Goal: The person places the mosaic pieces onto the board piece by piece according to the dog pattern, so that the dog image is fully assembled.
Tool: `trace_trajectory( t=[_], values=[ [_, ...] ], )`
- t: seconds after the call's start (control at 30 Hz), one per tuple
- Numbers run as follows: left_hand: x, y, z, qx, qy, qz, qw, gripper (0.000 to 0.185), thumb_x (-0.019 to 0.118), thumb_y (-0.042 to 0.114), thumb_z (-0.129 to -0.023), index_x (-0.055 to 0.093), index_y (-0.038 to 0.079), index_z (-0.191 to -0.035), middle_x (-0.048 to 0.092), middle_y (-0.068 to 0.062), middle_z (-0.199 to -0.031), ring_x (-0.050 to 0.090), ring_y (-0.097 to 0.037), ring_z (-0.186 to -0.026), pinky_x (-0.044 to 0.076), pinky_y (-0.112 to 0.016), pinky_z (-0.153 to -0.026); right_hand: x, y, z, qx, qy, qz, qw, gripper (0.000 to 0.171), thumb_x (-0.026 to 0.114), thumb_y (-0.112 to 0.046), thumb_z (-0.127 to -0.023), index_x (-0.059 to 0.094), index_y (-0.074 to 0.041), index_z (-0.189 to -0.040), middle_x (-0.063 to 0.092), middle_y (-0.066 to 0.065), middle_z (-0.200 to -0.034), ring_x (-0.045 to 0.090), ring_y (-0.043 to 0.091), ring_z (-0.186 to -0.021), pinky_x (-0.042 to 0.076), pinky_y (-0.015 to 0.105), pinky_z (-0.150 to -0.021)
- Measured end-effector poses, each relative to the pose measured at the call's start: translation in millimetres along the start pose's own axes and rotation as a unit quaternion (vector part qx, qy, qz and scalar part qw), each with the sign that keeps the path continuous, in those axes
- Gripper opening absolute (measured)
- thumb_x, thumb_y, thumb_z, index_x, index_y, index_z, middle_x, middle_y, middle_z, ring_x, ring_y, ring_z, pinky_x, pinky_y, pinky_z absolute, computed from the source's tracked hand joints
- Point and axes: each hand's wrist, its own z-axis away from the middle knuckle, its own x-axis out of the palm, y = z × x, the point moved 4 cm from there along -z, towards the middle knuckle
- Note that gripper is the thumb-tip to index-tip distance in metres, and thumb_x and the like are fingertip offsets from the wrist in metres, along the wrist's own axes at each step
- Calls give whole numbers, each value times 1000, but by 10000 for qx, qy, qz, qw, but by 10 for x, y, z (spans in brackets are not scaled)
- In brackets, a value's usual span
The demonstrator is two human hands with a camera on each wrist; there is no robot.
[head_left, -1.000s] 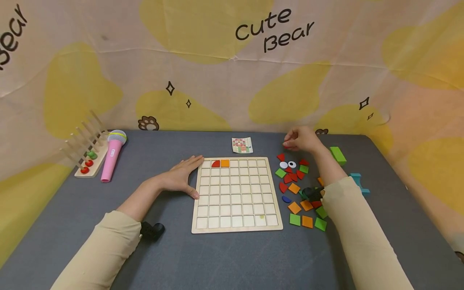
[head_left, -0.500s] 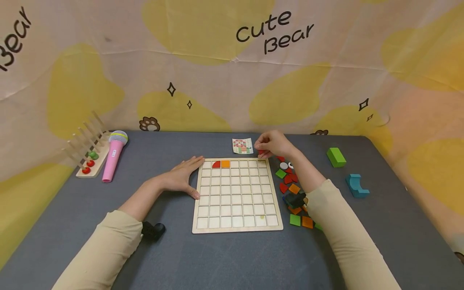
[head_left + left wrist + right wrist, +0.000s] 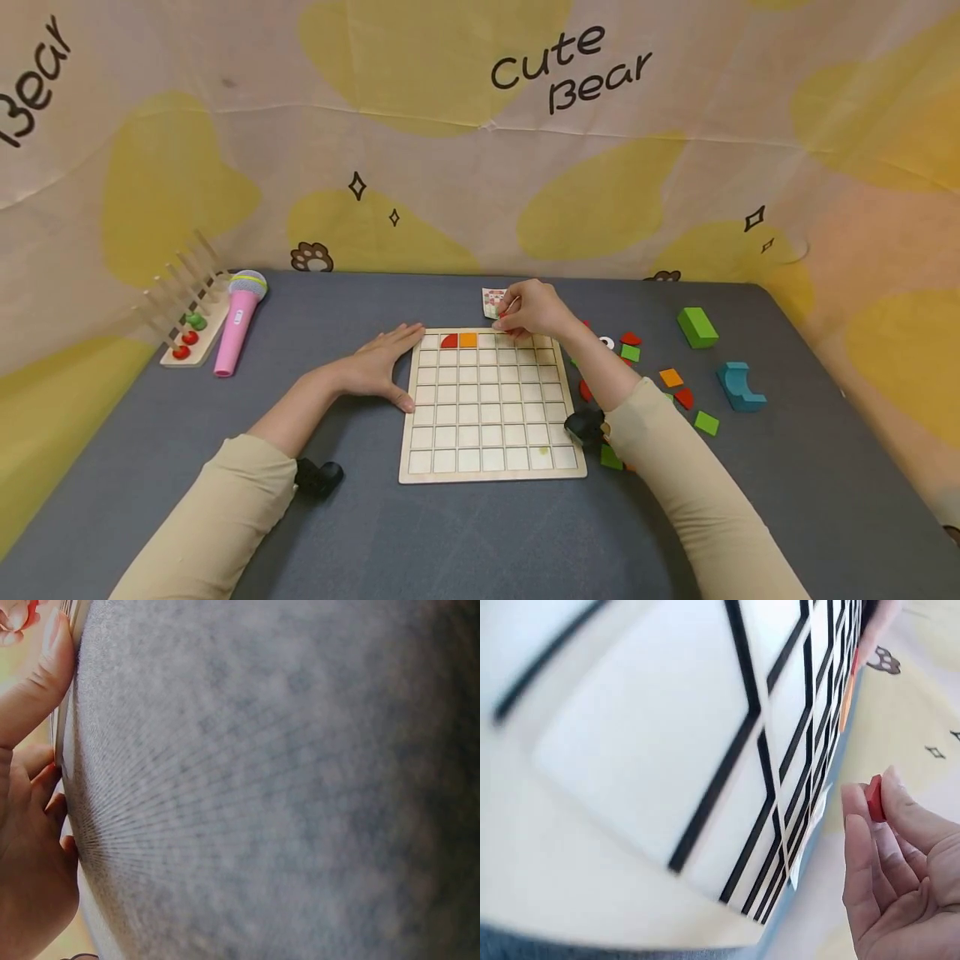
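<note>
"Grey tabletop [image 3: 450,542] in the head view: what's lying about on it?"

"A square board of pale wood [image 3: 491,414], ruled into cells, in the middle. Its far row holds a flat red quarter-round tile [image 3: 450,341] and, right beside it, an orange square tile [image 3: 468,340]. Well off to the left lie a pink toy microphone [image 3: 235,329] and a wooden peg stand [image 3: 202,346] with red and green beads. Over to the right: a bright green block [image 3: 697,327] and a blue curved block [image 3: 741,387]."

"What gets in the way?"

"The right hand [image 3: 536,310], at the board's far edge, covers part of a small printed card [image 3: 491,298]. Its beige sleeve [image 3: 690,475] and black wrist camera [image 3: 585,426] hide some of the loose red, orange and green tiles [image 3: 706,423]. The left hand [image 3: 372,367] rests along the board's left edge, thumb spread away from its fingers."

"And from the left wrist?"

"Mostly tabletop. That hand lies against the board's edge; I can't make out all its fingertips."

"Right wrist?"

"Slanting cells fill much of it, the card peeking past the rim. Thumb and forefinger pinch a small red tile [image 3: 874,799] near the board's far edge, partly covering it."
</note>
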Motion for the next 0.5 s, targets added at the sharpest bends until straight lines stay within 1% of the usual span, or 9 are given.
trace_trajectory(
  t=[0.1,0.23,0.37,0.43,0.5],
  values=[
    [-2,7,6,2,1,11,10000,124,89,41,-68,14,1,-158,10,-20,-167,4,-43,-155,6,-64,-124,69,-43,-5,-134,-79,99,9998,17,72,-7,-89,69,0,-104,74,15,-89,75,29,-76,64,36,-68],
    [-7,19,13,-8,3,30,10000,123,89,41,-68,14,0,-158,10,-21,-167,4,-43,-155,6,-65,-124,146,-95,-16,-381,-151,384,9984,16,64,-3,-94,71,0,-108,71,15,-90,74,29,-78,63,33,-68],
    [-4,14,6,-13,1,-5,10000,124,89,41,-68,14,0,-158,11,-21,-167,5,-43,-155,6,-65,-124,204,-123,-20,-523,-116,803,9953,15,65,-6,-93,74,-5,-105,70,13,-82,71,25,-69,58,25,-63],
    [-3,11,4,-18,-2,-11,10000,124,89,42,-68,14,0,-158,11,-21,-167,5,-43,-155,7,-64,-124,226,-133,-21,-588,-68,1040,9928,13,67,-8,-92,75,-7,-103,69,11,-78,68,22,-63,53,23,-64],
    [-4,9,4,-21,-3,-4,10000,124,89,42,-68,14,0,-158,10,-21,-167,5,-43,-155,7,-64,-124,243,-142,-23,-650,10,1261,9899,11,70,-9,-91,75,-9,-101,68,8,-75,64,19,-62,49,23,-66]
  ],
)
